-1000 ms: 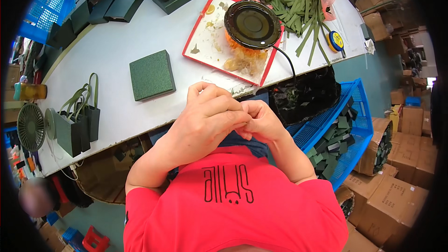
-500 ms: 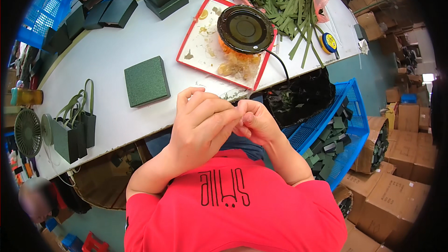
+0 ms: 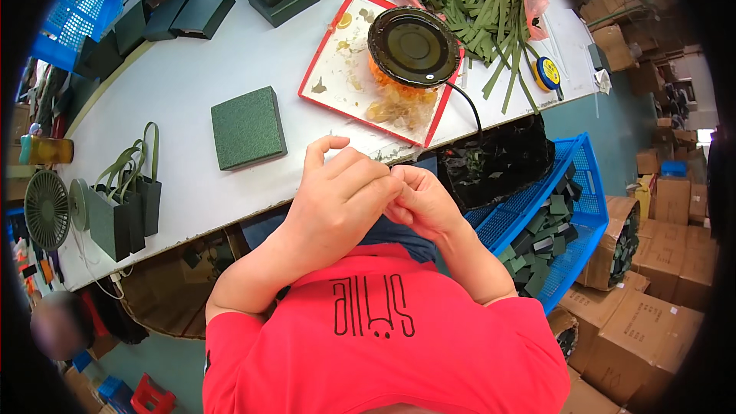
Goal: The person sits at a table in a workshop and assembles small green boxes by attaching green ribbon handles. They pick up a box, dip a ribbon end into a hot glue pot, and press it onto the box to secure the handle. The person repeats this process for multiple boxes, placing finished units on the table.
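Note:
My left hand (image 3: 337, 199) and my right hand (image 3: 423, 203) meet in front of my chest, just off the near edge of the table. Their fingertips press together, the thumbs tucked in; anything between them is too small or hidden. The left forefinger sticks up and bends away, while the other left fingers curl toward the right hand. Beyond my left hand, a square dark green box (image 3: 247, 129) lies flat on the white table (image 3: 161, 192). Neither hand touches it.
A round black heated pan (image 3: 414, 46) with a cord stands on a red-edged board (image 3: 333, 100). Green ribbon strips (image 3: 483, 11) fill a pink bag behind it. Green bags (image 3: 126, 215) stand left, near a fan (image 3: 47, 209). A blue crate (image 3: 590, 184) holds small green pieces.
The hands stay joined at the fingertips, and the left forefinger has lifted a little. The whole view has shifted slightly, moving the table things a bit to the right.

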Motion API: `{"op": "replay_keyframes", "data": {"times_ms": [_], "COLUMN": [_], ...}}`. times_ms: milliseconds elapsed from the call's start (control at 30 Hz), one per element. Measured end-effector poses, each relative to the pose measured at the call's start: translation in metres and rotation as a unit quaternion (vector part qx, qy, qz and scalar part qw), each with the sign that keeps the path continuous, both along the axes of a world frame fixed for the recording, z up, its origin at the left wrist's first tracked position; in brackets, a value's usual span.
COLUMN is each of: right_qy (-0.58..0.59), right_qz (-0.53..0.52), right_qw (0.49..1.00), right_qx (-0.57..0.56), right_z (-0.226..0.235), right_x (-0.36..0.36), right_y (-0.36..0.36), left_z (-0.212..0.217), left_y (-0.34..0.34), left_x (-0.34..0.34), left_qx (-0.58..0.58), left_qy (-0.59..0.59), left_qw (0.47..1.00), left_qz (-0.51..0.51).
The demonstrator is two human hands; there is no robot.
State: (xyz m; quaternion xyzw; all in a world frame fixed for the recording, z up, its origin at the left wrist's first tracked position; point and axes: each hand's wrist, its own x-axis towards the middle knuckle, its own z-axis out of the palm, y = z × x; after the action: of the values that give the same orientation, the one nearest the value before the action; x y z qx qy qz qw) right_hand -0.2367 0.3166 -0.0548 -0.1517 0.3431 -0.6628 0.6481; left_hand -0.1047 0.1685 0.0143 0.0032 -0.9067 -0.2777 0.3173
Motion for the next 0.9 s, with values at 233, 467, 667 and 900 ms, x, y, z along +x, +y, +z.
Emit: {"op": "replay_keyframes", "data": {"times_ms": [233,467,667,900], "right_qy": [-0.066,-0.072,-0.067,-0.052], "right_qz": [0.006,0.010,0.016,-0.003], "right_qw": [0.998,0.997,0.997,0.998], "right_qx": [0.023,-0.030,-0.021,-0.021], "right_z": [0.006,0.010,0.007,0.003], "right_x": [0.003,-0.004,-0.001,0.001], "right_y": [0.004,0.001,-0.001,0.000], "left_z": [-0.015,-0.012,-0.012,-0.020], "left_y": [0.013,0.008,0.009,0.005], "left_x": [-0.008,-0.002,-0.004,-0.002], "left_qx": [-0.013,0.058,0.053,0.059], "left_qy": [0.068,0.044,0.028,0.020], "left_qw": [0.997,0.997,0.998,0.998], "left_qz": [0.041,0.016,0.027,0.008]}}
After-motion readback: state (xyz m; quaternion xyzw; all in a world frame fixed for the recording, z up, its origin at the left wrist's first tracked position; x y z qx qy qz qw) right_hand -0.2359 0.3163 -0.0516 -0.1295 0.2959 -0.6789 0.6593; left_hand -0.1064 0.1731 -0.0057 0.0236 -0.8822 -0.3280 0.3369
